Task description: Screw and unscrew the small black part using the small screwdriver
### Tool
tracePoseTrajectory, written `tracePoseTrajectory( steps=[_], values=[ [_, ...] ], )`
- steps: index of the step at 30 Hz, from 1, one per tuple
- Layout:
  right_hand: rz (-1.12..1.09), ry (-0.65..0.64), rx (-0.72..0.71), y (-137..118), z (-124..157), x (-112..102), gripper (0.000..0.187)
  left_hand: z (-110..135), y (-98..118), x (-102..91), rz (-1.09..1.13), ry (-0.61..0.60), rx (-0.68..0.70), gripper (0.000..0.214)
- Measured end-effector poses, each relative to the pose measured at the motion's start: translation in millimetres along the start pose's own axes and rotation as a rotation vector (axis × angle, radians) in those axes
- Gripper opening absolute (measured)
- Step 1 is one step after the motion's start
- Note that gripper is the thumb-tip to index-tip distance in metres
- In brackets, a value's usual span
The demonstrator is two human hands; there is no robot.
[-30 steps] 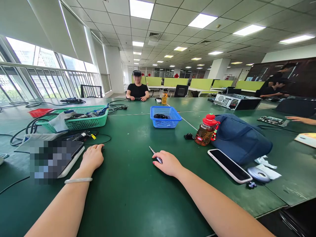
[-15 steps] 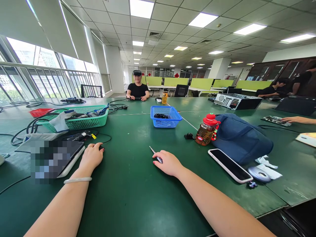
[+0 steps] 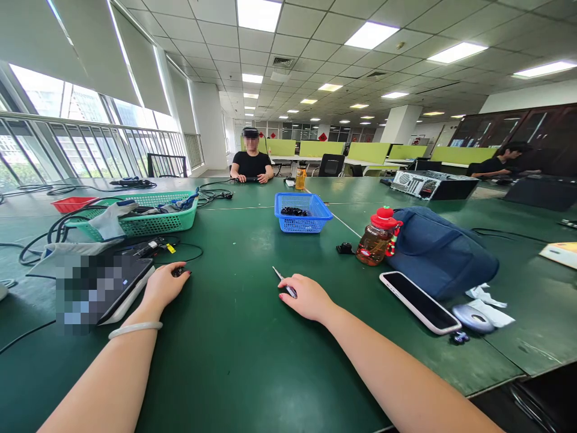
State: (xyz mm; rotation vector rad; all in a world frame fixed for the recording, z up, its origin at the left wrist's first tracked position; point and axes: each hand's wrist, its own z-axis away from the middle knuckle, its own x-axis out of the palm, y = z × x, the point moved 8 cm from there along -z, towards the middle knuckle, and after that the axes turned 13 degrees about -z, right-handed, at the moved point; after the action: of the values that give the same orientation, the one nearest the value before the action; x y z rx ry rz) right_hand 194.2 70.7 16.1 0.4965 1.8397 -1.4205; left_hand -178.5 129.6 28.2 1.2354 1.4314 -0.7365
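Note:
My left hand (image 3: 166, 285), closed, holds a small black object (image 3: 178, 272) between thumb and fingers, low over the table. What kind of object it is cannot be made out. Close beside that hand lies a tablet-like device (image 3: 130, 288) with its screen blurred. My right hand (image 3: 309, 297) rests on the green table (image 3: 225, 349), its fingers closed round a slim silver tool with a pointed end (image 3: 278, 274). The tip points forward and left, and the palm partly hides the handle. Beyond both hands stands a blue basket (image 3: 303, 224) with small black parts inside.
At the left are a green basket (image 3: 157, 224) with gloves and cables, and a red tray (image 3: 72, 205). To the right stand a drink bottle (image 3: 376, 237), a dark blue bag (image 3: 444, 249) and a phone (image 3: 419, 302). A person (image 3: 251, 162) sits across the table.
My left hand has shifted slightly left and turned, showing more of the black object. My right hand stays still. At far right, another person's hand and a circuit board have mostly left view.

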Motion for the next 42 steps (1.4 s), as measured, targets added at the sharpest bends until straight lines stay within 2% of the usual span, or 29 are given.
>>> tracePoseTrajectory(
  steps=[12,18,29,36,42],
  values=[
    [-0.004,-0.006,-0.002,0,0,0,0.027,2,2,-5.3,0.056,0.031,0.045,0.042],
    [-0.006,-0.015,0.009,0,1,0,0.027,4,1,-8.0,0.083,0.023,0.025,0.039],
    [-0.006,-0.019,0.013,1,0,1,0.028,5,6,-12.2,-0.053,0.097,0.088,0.047],
    [-0.001,-0.018,0.007,2,-1,1,0.028,6,3,-6.6,-0.108,-0.032,0.008,0.051],
    [0.002,-0.014,0.003,0,-1,1,0.027,10,14,-12.8,-0.162,0.002,0.082,0.052]
  ],
)
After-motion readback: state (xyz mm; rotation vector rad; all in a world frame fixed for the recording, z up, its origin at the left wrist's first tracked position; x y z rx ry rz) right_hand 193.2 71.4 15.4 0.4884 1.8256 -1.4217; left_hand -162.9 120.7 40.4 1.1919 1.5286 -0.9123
